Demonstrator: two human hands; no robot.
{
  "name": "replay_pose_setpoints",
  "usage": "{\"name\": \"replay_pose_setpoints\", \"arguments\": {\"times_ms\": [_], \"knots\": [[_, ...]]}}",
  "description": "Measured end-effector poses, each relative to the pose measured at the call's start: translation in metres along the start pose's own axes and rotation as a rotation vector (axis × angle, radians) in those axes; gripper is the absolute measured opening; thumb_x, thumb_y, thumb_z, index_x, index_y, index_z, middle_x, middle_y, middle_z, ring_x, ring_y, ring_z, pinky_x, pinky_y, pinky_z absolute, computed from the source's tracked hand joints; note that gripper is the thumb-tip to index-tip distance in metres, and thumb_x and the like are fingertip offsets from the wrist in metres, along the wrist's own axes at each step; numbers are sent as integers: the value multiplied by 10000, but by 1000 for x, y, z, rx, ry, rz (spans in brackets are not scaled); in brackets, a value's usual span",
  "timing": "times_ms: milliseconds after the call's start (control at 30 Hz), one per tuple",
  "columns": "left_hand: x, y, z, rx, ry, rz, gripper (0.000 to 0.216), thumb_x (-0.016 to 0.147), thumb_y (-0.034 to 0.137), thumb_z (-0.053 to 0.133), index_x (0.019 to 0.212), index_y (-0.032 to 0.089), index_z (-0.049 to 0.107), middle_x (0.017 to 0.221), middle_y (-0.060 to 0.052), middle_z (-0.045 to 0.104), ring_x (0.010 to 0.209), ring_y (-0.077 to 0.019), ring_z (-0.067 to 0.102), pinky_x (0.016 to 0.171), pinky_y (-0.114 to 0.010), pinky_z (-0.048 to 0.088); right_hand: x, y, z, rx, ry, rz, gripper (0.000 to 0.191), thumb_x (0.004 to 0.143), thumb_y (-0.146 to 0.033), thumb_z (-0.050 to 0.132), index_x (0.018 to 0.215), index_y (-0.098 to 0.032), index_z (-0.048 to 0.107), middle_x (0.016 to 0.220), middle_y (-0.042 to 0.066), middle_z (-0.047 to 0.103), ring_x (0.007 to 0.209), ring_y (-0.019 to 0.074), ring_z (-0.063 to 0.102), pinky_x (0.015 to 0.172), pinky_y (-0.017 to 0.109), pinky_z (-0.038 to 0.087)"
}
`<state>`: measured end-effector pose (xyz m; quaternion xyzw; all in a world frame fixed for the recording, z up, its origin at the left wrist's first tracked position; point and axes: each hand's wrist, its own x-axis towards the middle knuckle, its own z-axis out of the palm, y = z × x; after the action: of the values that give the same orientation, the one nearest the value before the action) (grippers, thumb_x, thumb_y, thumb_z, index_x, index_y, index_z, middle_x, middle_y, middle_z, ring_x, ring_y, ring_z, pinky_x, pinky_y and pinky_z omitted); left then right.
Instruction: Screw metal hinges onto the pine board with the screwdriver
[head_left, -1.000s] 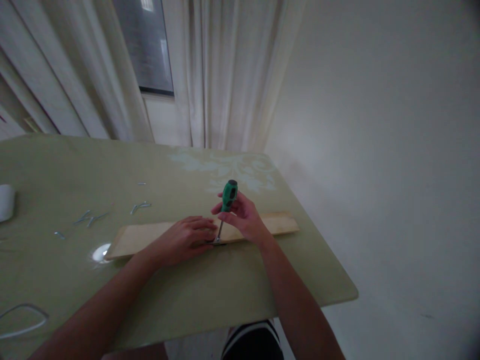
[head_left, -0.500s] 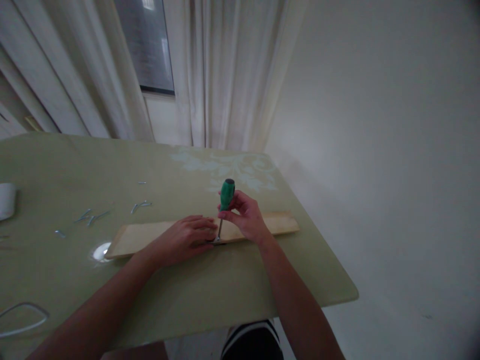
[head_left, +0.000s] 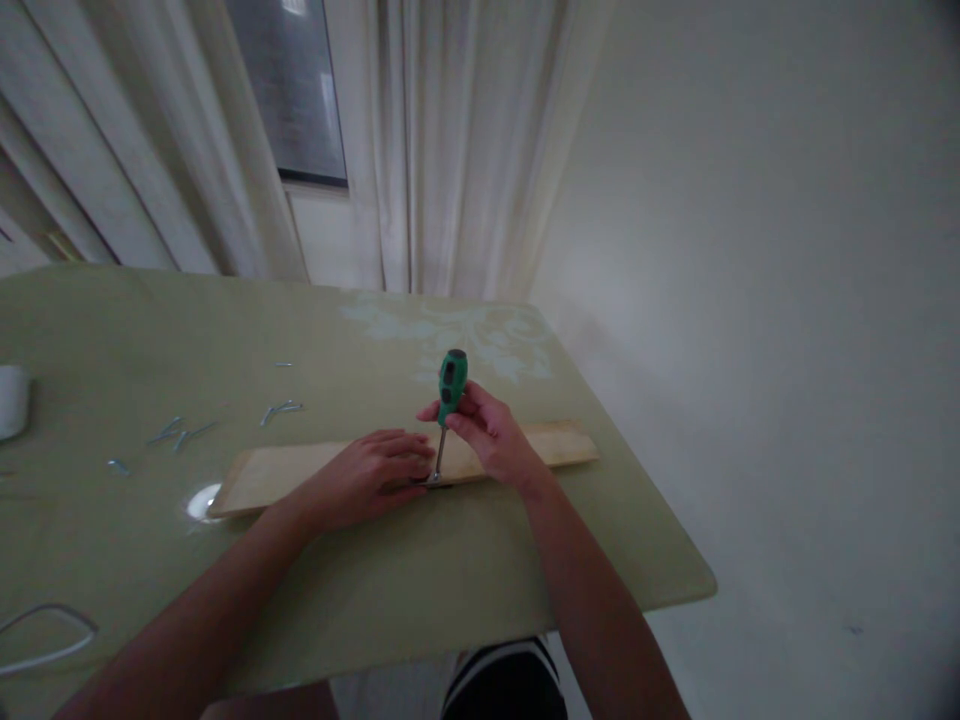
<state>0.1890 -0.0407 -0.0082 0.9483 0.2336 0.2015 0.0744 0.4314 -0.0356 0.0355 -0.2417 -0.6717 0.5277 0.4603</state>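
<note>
A pale wooden board [head_left: 551, 443] lies lengthwise along the table. My left hand [head_left: 379, 472] rests over its middle, fingers on the top face and thumb at the near edge, gripping it there. A small dark metal piece [head_left: 442, 485] sits at that near edge, partly hidden by my left fingers. My right hand [head_left: 491, 430] pinches the lower handle of a green and black screwdriver [head_left: 452, 385], its index finger partly stretched out. The screwdriver stands nearly upright, tip down at the metal piece. Whether a screw is under the tip is too small to tell.
Several loose screws [head_left: 180, 432] are scattered left of and behind the board. A white object [head_left: 13, 402] stands at the left edge, and a white cable [head_left: 52, 612] loops at the near left. The green table [head_left: 360, 590] ends on the right beside the wall.
The screwdriver handle has turned slightly and shifted a little left. My right fingers have loosened and moved on it, the index finger now extending left. My left hand has stayed in place.
</note>
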Motion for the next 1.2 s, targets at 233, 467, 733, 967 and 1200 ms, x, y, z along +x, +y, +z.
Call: {"name": "replay_pose_setpoints", "arguments": {"times_ms": [233, 467, 733, 967, 1200], "knots": [[1, 1, -1, -6, -5, -8, 227, 1043, 313, 628, 1229, 260, 745, 1362, -89, 732, 1248, -276, 701, 1113, -442, 540, -1, 3, -2, 43, -1, 6, 312, 1041, -430, 625, 1286, -245, 570, 1250, 107, 774, 1221, 242, 732, 1131, 481, 519], [0, 1, -1, -20, 6, -7, 235, 1039, 308, 634, 1245, 265, 738, 1372, -79, 728, 1269, -268, 691, 1129, -436, 531, 0, 7, 3, 58, 42, 58, 497, 912, -421, 800, 1316, -260, 557, 1159, 75, 804, 1081, 220, 769, 991, 412, 594], [0, 3, -4, -3, -13, -13, 242, 1050, 321, 622, 1252, 248, 733, 1378, -93, 725, 1253, -278, 701, 1119, -462, 539, 5, 14, 7, -3, 191, 43, 406, 782, -402, 910, 1050, -246, 648, 1041, 32, 791, 970, 188, 763, 879, 338, 609], [0, 2, -3, 10, 0, 3, 233, 1057, 327, 612, 1239, 245, 731, 1361, -88, 736, 1236, -275, 713, 1125, -462, 532, 8, 16, 2, -87, 229, 10, 402, 686, -390, 970, 979, -229, 746, 883, 17, 781, 775, 163, 714, 767, 316, 592], [0, 2, -2, -24, 5, -14, 229, 1038, 314, 637, 1234, 272, 745, 1376, -76, 729, 1244, -265, 707, 1133, -440, 529, 6, 7, 4, 24, 144, 31, 466, 764, -405, 924, 1126, -238, 685, 986, 49, 830, 965, 226, 795, 944, 414, 619]]}}
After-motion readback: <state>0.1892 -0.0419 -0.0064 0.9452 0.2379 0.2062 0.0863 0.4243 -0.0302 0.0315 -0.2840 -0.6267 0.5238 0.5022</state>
